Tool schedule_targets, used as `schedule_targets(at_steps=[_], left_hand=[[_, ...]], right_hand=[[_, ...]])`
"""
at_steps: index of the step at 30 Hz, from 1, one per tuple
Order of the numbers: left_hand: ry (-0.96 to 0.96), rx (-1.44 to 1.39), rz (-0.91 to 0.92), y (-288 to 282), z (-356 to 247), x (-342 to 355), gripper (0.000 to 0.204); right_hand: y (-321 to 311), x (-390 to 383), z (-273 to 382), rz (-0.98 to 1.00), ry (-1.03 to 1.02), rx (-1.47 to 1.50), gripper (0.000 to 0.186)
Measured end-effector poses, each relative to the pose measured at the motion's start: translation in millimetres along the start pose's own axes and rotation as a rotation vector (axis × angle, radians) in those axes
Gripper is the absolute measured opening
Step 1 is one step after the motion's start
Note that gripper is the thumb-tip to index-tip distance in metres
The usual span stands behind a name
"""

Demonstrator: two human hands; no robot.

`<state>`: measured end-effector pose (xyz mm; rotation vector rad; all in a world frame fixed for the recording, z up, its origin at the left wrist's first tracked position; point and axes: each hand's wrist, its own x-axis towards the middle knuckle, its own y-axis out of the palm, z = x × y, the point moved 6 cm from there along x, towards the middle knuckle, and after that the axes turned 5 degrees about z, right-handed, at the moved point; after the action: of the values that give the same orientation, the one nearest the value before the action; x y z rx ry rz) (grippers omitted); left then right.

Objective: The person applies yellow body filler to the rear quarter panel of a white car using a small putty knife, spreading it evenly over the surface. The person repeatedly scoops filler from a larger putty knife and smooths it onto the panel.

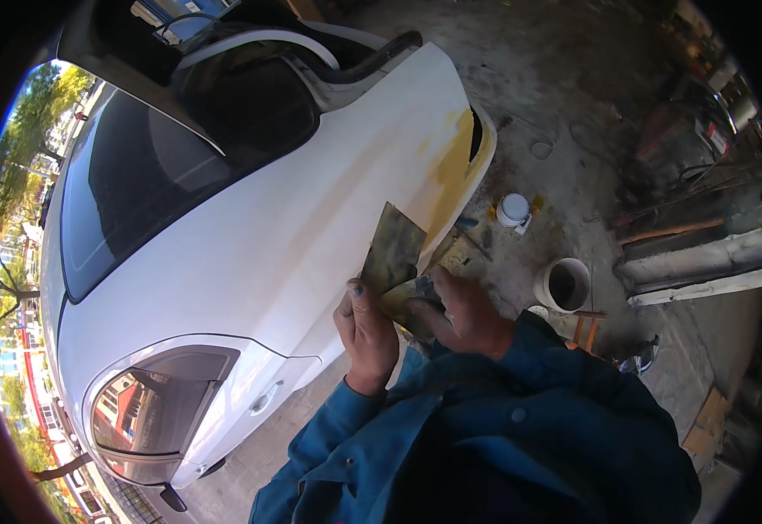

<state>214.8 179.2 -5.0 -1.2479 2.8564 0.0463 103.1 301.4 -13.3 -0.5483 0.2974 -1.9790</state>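
By the left hand (370, 342), a dark, stained, flat rectangular sheet (395, 244) is gripped near its lower end, tilted toward twelve o'clock. The right hand (467, 316) is curled beside it; what is pinched there cannot be told. Even thumb support is advised. At one o'clock, the white car (224, 279) is marked by a matte yellow patch (455, 166); at three, footing is hindered by a round white bucket (584, 279).

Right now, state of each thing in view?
Dark sheet: gripped near its lower end
Left hand: closed on sheet
Right hand: closed on sheet
Car door: shut
Door window: up
Rear panel: partly coated yellow
Bucket: upright, open
White can: upright, lid unclear
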Motion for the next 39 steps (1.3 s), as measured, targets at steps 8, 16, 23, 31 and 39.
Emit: schedule_targets(at_steps=[8,16,23,31,39], left_hand=[[-0.157,-0.463,-0.038,3.6,12.6,-3.0,0.064],[-0.347,-0.707,0.060,35.8,22.7,-19.1,0.054],[-0.346,-0.687,0.032,41.2,22.6,-10.8,0.049],[-0.210,-0.193,0.274,73.2,59.4,-12.3,0.045],[-0.232,0.152,0.467,124.1,80.8,-14.0,0.041]], right_hand=[[-59.2,-4.0,-40.9,-0.666,0.262,0.646,0.026],[-60.7,-19.0,-16.6,-0.583,0.135,0.472,0.019],[-56.5,-50.8,-16.1,-0.249,0.013,-0.123,0.030],[-66.2,-79.2,23.5,-0.331,-0.178,-0.563,0.049],[-122.7,-218.4,-237.6,-0.582,0.648,-0.601,0.014]])
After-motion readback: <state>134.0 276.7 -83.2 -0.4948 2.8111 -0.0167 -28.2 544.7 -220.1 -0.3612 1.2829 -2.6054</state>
